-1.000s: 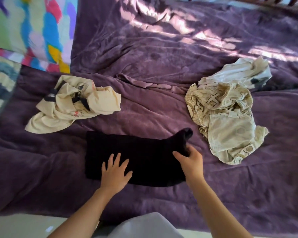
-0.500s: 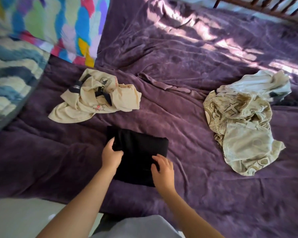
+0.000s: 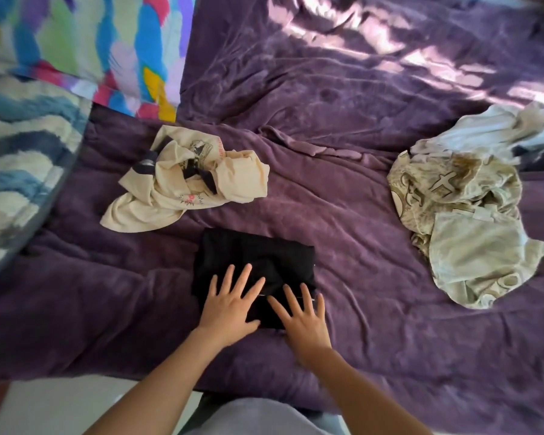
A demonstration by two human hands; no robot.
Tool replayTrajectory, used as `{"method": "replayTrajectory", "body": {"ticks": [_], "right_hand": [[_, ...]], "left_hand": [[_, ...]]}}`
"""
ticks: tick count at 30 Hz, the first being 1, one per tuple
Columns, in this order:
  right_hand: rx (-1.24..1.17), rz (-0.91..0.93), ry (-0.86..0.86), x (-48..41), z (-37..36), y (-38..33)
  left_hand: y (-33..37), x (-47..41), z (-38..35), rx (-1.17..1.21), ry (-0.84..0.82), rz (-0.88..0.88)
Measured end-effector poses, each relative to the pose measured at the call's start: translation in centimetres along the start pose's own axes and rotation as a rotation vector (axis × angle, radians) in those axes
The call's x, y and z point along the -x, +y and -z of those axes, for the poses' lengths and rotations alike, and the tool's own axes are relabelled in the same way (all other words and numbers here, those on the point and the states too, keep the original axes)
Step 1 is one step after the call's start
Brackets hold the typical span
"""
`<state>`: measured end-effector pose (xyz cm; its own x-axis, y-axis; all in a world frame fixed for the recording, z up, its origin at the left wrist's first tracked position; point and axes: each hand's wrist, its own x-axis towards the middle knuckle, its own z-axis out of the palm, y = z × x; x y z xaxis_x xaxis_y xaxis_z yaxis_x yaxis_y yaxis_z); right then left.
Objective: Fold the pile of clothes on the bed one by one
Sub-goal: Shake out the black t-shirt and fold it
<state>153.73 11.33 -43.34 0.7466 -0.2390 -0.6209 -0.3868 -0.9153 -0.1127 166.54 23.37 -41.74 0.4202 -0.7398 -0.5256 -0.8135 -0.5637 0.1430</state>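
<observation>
we have left hand (image 3: pixel 230 304) and right hand (image 3: pixel 302 318) flat, fingers spread, gripping nothing, pressing folded black garment (image 3: pixel 255 259) at lower centre of frame

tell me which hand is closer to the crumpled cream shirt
Left. The left hand presses the folded black garment below the cream shirt; the right hand lies farther right.

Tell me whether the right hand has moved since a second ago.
Yes. The right hand has moved left, away from the patterned clothes pile, and now lies flat on the folded black garment beside the left hand.
</observation>
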Motion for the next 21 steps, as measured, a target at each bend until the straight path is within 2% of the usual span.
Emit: {"method": "replayTrajectory", "body": {"ticks": [6, 9, 11, 14, 17, 21], "right_hand": [[-0.003, 0.061, 0.200, -0.9, 0.1, 0.8], [-0.070, 0.114, 0.394, -0.9, 1.9, 2.0], [-0.072, 0.126, 0.536, -0.5, 3.6, 2.7], [-0.039, 0.110, 0.706, 1.3, 6.4, 3.6], [-0.005, 0.046, 0.809, 4.4, 8.7, 5.9], [-0.005, -0.105, 0.850, 10.9, 10.5, 11.2]], "left_hand": [[-0.6, -0.1, 0.0, -0.005, -0.072, 0.033], [-0.6, 0.2, 0.0, -0.029, 0.006, 0.001], [-0.9, 0.0, -0.9, -0.023, 0.116, -0.035], [-0.5, -0.5, 0.2, 0.106, 0.299, -0.121], [1.6, -2.7, 3.3, 0.176, 0.459, -0.245], [7.9, -5.8, 8.9, 0.166, 0.692, -0.473]]}}
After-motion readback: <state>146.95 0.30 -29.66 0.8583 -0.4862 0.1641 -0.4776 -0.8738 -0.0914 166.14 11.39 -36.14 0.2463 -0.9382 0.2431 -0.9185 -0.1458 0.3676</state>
